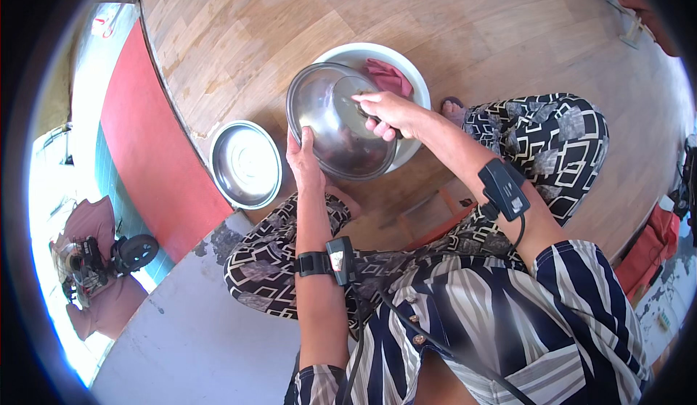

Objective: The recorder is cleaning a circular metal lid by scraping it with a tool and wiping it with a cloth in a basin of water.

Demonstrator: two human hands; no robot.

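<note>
My left hand [306,157] grips the rim of a large stainless steel bowl [321,111], its thumb on the near left edge. The bowl is tilted over a white basin [422,89] and seems to hold some cloudy liquid. Inside the bowl's right part, my right hand [384,114] is closed around a small dark object that its fingers mostly cover; I cannot tell what it is. A wet red cloth [389,77] lies in the white basin, beyond the bowl. On the floor to the left stands a second, shallower metal basin [246,164].
Wood-patterned flooring [261,40] surrounds the basins. A red panel [147,133] and a pale ledge [190,318] border the left side. My patterned trouser legs flank the work. Below the white basin is a low red-edged wooden frame [430,217]. Cables run from both forearm devices.
</note>
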